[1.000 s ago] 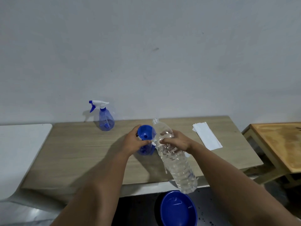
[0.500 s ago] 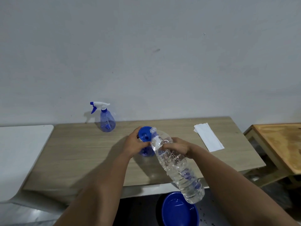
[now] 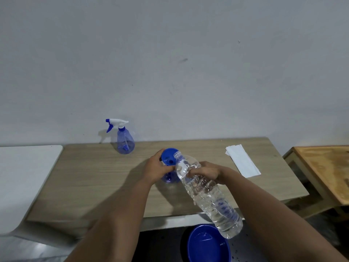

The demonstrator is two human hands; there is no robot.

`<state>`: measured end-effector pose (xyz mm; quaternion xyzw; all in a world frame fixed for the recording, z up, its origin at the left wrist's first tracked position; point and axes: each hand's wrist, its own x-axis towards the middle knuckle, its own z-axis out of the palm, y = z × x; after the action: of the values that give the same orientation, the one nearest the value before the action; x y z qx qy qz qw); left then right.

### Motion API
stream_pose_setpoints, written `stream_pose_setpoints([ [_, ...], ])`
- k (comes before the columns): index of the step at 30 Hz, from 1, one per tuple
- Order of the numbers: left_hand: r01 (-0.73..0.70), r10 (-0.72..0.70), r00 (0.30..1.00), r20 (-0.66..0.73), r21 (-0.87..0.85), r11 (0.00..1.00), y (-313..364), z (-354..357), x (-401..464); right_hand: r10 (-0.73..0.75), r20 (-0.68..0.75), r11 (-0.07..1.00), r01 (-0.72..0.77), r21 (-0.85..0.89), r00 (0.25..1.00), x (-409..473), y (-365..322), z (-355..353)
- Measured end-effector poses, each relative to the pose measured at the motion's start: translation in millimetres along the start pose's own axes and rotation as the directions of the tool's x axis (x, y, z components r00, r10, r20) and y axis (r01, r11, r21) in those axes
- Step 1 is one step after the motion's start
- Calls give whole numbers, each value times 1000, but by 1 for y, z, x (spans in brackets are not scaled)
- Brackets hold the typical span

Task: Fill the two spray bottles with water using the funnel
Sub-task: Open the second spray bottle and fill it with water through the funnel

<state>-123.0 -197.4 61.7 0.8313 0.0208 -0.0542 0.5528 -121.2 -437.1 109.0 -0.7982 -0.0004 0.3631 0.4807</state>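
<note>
At the middle of the table [image 3: 94,178], I have the blue funnel [image 3: 169,156] seated in the neck of an open spray bottle [image 3: 170,178], and my left hand [image 3: 157,170] steadies it, fingers closed around the funnel's stem where it meets the bottle. My right hand [image 3: 204,172] is clamped on the upper part of a clear water bottle [image 3: 205,193], uncapped and tilted so its mouth hangs over the funnel's rim. I cannot tell whether water is running yet; no stream shows. The open spray bottle's blue base peeks out beneath my left hand, and its level is hidden from me.

Near the wall to the left stands the second spray bottle [image 3: 124,138], trigger head screwed on, upright, well apart from my hands. It seems to hold some water, though I would not swear to how much.

My judgement: this pour is at its start, and the open bottle's own trigger head, which I do not see, has yet to go back on. A blue basin [image 3: 207,244] sits on the floor below the table's near edge, and folded white paper [image 3: 242,160] lies at the right.
</note>
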Motion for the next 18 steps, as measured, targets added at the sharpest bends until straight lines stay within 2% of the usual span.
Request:
stream_pose_setpoints([
  [18, -17, 17, 1000, 4, 29, 999, 0, -3, 4, 51, -10, 991, -51, -124, 999, 4, -12, -11],
])
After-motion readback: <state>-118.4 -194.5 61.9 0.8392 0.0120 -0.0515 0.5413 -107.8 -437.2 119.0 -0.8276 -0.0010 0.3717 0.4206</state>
